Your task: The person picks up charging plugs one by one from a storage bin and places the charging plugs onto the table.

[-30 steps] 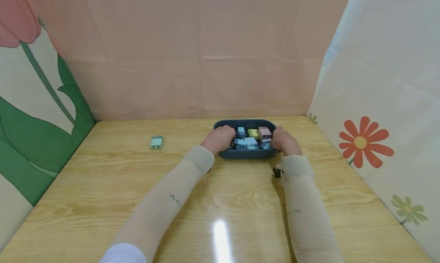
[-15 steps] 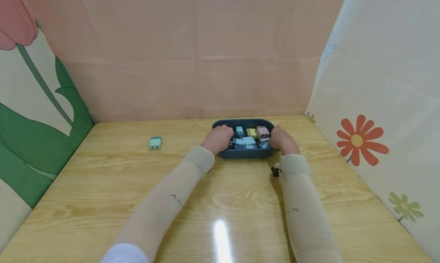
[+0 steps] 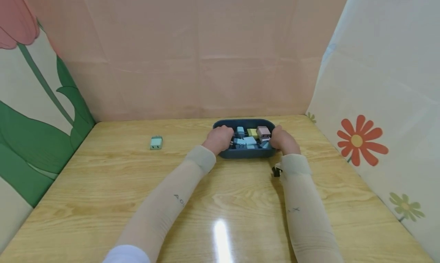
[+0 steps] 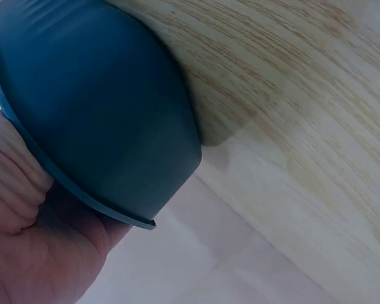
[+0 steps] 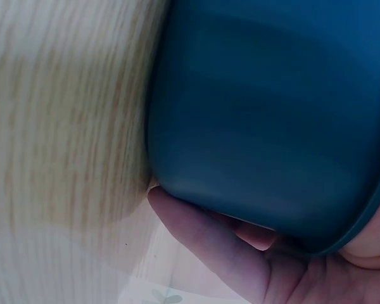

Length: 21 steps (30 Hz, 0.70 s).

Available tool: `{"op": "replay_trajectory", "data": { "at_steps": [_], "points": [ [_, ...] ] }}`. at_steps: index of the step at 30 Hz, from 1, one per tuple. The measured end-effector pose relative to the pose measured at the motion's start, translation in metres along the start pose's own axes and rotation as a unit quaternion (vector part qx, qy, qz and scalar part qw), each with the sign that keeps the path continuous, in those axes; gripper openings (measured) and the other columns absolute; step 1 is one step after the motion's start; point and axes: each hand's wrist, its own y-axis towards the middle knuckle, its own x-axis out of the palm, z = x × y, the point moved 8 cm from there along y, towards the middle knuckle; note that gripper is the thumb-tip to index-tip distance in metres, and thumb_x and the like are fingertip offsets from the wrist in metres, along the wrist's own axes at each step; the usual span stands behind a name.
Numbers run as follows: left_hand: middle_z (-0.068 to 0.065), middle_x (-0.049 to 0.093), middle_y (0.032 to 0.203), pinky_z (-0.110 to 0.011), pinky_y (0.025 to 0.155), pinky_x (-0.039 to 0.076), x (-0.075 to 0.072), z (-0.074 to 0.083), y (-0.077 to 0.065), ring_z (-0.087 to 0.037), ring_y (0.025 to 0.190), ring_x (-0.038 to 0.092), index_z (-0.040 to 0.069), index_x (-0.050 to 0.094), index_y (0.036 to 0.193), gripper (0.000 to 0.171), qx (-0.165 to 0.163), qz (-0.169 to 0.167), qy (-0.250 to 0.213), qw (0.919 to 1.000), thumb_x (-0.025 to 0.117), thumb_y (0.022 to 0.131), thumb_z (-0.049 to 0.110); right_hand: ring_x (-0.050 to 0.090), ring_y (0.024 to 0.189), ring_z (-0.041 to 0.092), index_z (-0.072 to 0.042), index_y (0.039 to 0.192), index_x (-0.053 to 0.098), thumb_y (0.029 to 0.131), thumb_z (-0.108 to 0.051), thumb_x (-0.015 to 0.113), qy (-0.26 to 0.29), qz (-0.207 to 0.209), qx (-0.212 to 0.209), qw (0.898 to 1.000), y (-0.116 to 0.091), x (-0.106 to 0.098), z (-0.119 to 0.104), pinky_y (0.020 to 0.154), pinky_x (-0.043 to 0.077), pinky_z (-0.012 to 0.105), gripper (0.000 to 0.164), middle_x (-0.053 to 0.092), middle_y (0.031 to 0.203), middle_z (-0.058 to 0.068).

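A dark blue oval bin (image 3: 247,153) stands near the table's back edge, filled with several plug chargers. Blue ones (image 3: 249,140), a yellow one (image 3: 252,133) and a pink one (image 3: 263,131) show inside. My left hand (image 3: 219,138) grips the bin's left end, its fingers over the rim, which the left wrist view shows beside the hand (image 4: 44,247). At the right end my right hand (image 3: 284,140) holds the bin; in the right wrist view fingers (image 5: 209,244) lie along the outer wall (image 5: 266,126).
One mint-green plug charger (image 3: 156,142) sits alone on the wooden table (image 3: 137,179), left of the bin. A pink cloth (image 3: 199,64) hangs behind the table, and flower-printed cloths border both sides.
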Motion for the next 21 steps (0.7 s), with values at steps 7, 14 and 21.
{"op": "replay_trajectory", "data": {
  "at_steps": [7, 14, 21],
  "points": [
    [-0.007, 0.078, 0.121, -0.04, 0.097, 0.065, 0.0007, 0.0006, 0.0022, -0.02, 0.097, 0.069, 0.013, 0.077, 0.126, 0.023, 0.005, 0.009, 0.016, 0.9998, 0.06, 0.111, 0.009, 0.06, 0.096, 0.032, 0.021, 0.158, 0.01, 0.111, -0.005, 0.039, 0.013, -0.005, 0.004, 1.0, -0.0036, -0.0005, -0.0022, 0.069, 0.053, 0.033, 0.062, 0.053, 0.127, 0.032],
    [-0.006, 0.077, 0.122, -0.041, 0.1, 0.064, 0.0018, -0.0005, 0.0042, -0.02, 0.102, 0.07, 0.012, 0.077, 0.123, 0.021, 0.015, 0.015, 0.019, 0.9996, 0.062, 0.11, 0.007, 0.06, 0.103, 0.036, 0.021, 0.153, 0.019, 0.11, -0.005, 0.041, 0.006, -0.003, -0.004, 1.0, -0.0049, -0.0015, -0.0036, 0.074, 0.053, 0.037, 0.055, 0.052, 0.13, 0.033],
    [-0.008, 0.073, 0.13, -0.042, 0.11, 0.06, -0.0005, 0.0004, 0.0031, -0.023, 0.116, 0.068, 0.012, 0.076, 0.126, 0.022, 0.027, 0.033, 0.025, 0.9988, 0.063, 0.109, 0.006, 0.06, 0.109, 0.039, 0.023, 0.159, 0.007, 0.11, -0.007, 0.04, -0.005, -0.004, -0.008, 1.0, -0.0042, -0.0026, -0.0048, 0.079, 0.055, 0.04, 0.066, 0.051, 0.144, 0.04]
  ]
}}
